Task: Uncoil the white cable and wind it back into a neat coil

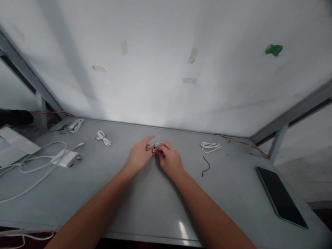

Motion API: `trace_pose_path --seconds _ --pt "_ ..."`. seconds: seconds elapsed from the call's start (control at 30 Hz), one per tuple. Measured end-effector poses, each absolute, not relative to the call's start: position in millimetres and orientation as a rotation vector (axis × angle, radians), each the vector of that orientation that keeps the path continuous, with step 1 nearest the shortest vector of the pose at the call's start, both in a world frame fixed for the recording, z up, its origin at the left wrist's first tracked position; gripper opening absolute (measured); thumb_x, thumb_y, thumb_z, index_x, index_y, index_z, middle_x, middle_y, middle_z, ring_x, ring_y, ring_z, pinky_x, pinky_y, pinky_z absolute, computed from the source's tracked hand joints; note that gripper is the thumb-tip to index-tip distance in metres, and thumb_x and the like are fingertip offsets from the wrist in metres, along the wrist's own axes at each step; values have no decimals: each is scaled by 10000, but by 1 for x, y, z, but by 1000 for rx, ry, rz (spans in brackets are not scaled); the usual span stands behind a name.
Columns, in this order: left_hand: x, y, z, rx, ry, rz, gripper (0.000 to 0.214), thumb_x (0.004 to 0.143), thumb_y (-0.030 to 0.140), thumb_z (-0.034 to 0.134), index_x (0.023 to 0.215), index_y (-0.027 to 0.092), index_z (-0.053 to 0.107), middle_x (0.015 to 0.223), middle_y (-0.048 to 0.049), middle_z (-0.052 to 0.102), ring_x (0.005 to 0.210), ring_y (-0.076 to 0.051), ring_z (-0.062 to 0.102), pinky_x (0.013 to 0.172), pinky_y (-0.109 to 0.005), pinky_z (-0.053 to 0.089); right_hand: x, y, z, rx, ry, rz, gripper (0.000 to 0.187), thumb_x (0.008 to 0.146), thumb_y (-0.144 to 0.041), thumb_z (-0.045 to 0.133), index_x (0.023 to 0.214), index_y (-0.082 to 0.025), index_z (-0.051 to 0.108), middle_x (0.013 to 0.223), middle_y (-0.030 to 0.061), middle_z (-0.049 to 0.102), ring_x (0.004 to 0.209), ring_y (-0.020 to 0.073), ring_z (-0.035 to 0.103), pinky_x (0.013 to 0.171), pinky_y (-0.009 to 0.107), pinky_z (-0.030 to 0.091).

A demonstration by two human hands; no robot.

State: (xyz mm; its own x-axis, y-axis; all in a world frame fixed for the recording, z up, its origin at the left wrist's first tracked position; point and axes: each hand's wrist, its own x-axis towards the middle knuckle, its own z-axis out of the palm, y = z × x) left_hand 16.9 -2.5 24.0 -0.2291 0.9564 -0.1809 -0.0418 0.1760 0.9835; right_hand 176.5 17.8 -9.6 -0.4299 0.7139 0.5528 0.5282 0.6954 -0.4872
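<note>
Both hands meet around a small folded white cable (158,144) just above the grey table, near its middle. My left hand (141,153) grips the cable's left end, with one finger stretched out past it. My right hand (171,160) is closed in a pinch at the cable's right side. A dark tie (153,146) crosses the bundle between the hands; which fingers touch it is hard to make out. To the left lies a white cable bundle (103,138) tied at its middle. On the right are a coiled white cable (210,146) and a loose black twist tie (206,166).
A dark-screened tablet (281,195) lies at the right edge of the grey table (151,212). At left are a white adapter (67,158) with its looping cable, a white box (12,145), another coiled cable (76,125) and black ties (61,128). A white panel (156,102) rises behind.
</note>
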Motion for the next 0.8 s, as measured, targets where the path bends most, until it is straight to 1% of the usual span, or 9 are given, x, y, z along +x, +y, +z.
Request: trace_pose_path --seconds 0.03,0.07,0.17,0.23,0.4,0.53,0.63,0.73,0.8 --pt "17 -2 24 929 1452 1251 397 759 27 765 1109 213 747 852 -38 769 754 -186 724 772 -283 569 176 18 -10 -947 -2121 306 184 946 -138 546 901 -231 698 962 65 692 805 191 666 735 275 511" --pt "17 -1 23 927 1463 1244 342 772 50 775 1081 194 740 849 -49 768 751 -192 730 768 -297 580 176 18 -11 -950 -2111 304 186 948 -138 545 896 -230 699 962 65 693 807 192 667 737 277 512" --pt "18 3 18 856 1409 1233 53 829 133 774 859 137 729 852 -93 764 787 -206 739 783 -322 603 176 18 -12 -951 -2107 304 201 943 -125 538 884 -230 698 960 62 697 808 192 668 739 279 513" --pt "18 5 13 834 1378 1249 77 857 167 758 801 127 723 850 -100 761 800 -202 737 796 -322 610 176 18 -13 -941 -2114 304 203 937 -116 537 881 -228 698 962 63 699 822 195 671 744 281 513" --pt "20 6 7 828 1372 1289 5 853 129 733 848 128 735 896 -101 765 827 -197 744 792 -312 617 176 19 -14 -976 -2126 256 200 919 -102 549 881 -221 705 945 65 697 792 192 665 713 272 498" --pt "23 2 10 1099 1606 1176 57 853 138 717 873 148 769 871 -93 775 794 -199 737 774 -306 594 177 17 -10 -1020 -2191 196 210 939 -105 546 898 -223 715 948 60 714 766 177 667 682 255 483" --pt "24 -2 16 1392 1793 1004 149 901 191 666 964 162 799 864 -86 791 798 -203 728 809 -319 565 178 15 -7 -1017 -2248 144 219 949 -95 544 927 -216 725 1021 71 749 798 172 690 686 250 492" --pt "22 -3 20 1518 1815 913 222 935 205 605 1024 165 805 949 -93 810 841 -207 730 842 -327 552 178 13 -6 -940 -2268 113 246 952 -76 541 977 -224 735 1162 71 768 923 179 718 770 258 529" --pt "19 -2 20 1559 1778 895 246 932 187 582 1025 174 809 1001 -91 815 883 -207 732 860 -320 548 178 14 -7 -870 -2274 98 263 953 -68 539 973 -233 742 1202 64 773 993 191 721 833 280 547"
